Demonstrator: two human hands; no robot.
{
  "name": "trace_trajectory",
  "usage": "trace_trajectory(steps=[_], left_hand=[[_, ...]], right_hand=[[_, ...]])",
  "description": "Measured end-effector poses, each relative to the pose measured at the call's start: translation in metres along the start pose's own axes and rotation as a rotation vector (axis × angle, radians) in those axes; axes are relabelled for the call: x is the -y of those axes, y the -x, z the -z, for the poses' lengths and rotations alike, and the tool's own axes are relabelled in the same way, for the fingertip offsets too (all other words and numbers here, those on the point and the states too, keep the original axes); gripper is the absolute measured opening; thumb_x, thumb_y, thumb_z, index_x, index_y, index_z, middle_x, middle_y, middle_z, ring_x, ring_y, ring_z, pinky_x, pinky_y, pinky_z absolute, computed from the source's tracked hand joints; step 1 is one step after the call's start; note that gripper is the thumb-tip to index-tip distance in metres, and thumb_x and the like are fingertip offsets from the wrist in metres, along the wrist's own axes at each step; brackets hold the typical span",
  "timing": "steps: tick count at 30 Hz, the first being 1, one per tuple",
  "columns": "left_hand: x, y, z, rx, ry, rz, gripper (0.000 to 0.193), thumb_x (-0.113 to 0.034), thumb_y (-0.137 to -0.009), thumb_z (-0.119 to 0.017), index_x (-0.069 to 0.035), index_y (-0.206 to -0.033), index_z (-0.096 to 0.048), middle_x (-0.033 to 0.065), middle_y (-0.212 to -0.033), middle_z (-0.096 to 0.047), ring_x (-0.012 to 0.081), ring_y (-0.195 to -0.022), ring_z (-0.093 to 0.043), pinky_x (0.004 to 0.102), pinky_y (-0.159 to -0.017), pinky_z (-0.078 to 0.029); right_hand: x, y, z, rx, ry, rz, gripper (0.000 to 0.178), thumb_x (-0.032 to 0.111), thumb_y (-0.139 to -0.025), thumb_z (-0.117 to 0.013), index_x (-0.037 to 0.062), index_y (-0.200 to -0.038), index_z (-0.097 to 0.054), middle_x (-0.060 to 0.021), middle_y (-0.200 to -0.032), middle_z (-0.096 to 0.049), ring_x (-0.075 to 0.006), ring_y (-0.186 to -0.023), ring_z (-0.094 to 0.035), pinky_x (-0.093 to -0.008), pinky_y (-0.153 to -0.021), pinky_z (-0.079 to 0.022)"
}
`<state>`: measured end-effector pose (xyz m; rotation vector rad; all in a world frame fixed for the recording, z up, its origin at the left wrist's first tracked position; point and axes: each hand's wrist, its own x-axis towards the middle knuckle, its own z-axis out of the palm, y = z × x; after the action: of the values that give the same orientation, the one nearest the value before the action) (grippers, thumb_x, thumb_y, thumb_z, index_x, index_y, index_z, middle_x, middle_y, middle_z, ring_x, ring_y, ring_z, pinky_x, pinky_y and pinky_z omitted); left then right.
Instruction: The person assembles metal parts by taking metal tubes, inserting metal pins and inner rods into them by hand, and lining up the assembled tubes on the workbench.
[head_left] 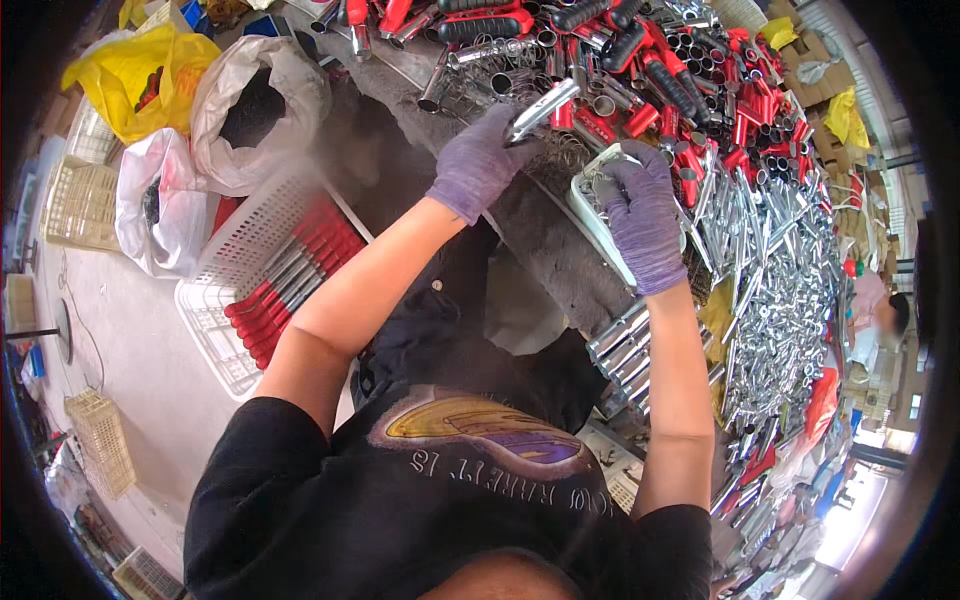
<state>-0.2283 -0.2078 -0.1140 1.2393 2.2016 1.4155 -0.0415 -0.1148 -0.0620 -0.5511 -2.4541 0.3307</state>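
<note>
My left hand, in a purple knit glove, is closed round a shiny metal tube that points up and to the right. My right hand, gloved the same way, reaches down into a small pale plastic tub. Its fingers are curled inward, and their tips and anything they pinch are hidden in the tub. Loose wire springs lie on the bench between the two hands. Red and black handles and bare metal tubes are piled just beyond them.
Slim metal parts heap up at the right. Several chrome tubes lie beside my right forearm. At the left, a white basket holds rows of red-handled tools. Behind it stand a white sack and a yellow bag.
</note>
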Motion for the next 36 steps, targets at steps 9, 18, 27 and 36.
trace_trajectory(steps=[9, 18, 27, 36], left_hand=[[-0.008, -0.053, -0.012, 0.106, -0.209, -0.159, 0.047, -0.046, -0.079, -0.066, -0.013, -0.110, -0.054, 0.0137, -0.093, -0.064, 0.0353, -0.089, -0.062, 0.0434, -0.073, -0.048], [-0.015, -0.071, -0.020, 0.242, -0.235, -0.259, 0.051, -0.047, -0.078, -0.067, -0.010, -0.110, -0.057, 0.0148, -0.096, -0.063, 0.0349, -0.093, -0.061, 0.0439, -0.078, -0.047], [-0.043, -0.043, -0.006, 0.144, 0.075, -0.192, 0.051, -0.042, -0.076, -0.072, -0.006, -0.108, -0.056, 0.0156, -0.091, -0.062, 0.0321, -0.088, -0.062, 0.0387, -0.075, -0.048], [-0.077, -0.032, -0.047, 0.461, 0.248, -0.203, 0.046, -0.024, -0.075, -0.071, -0.004, -0.112, -0.053, 0.0168, -0.094, -0.062, 0.0281, -0.089, -0.063, 0.0361, -0.077, -0.048]], right_hand=[[0.002, -0.013, 0.028, 0.259, 0.407, 0.547, 0.023, 0.009, -0.069, -0.059, 0.0119, -0.092, -0.062, -0.0064, -0.103, -0.059, -0.0259, -0.100, -0.056, -0.0359, -0.083, -0.049], [-0.002, -0.026, 0.035, 0.416, 0.470, 0.614, 0.013, 0.012, -0.070, -0.059, 0.0113, -0.083, -0.061, -0.0052, -0.101, -0.059, -0.0245, -0.098, -0.055, -0.0377, -0.084, -0.046], [-0.053, -0.015, 0.041, 0.059, -0.133, -0.320, 0.025, 0.008, -0.084, -0.061, 0.0033, -0.109, -0.060, -0.0085, -0.096, -0.061, -0.0139, -0.083, -0.058, -0.0274, -0.077, -0.046], [-0.041, -0.019, 0.053, -0.019, -0.192, -0.522, 0.025, 0.018, -0.087, -0.062, 0.0026, -0.106, -0.061, -0.0037, -0.082, -0.061, -0.0104, -0.071, -0.057, -0.0253, -0.068, -0.048]])
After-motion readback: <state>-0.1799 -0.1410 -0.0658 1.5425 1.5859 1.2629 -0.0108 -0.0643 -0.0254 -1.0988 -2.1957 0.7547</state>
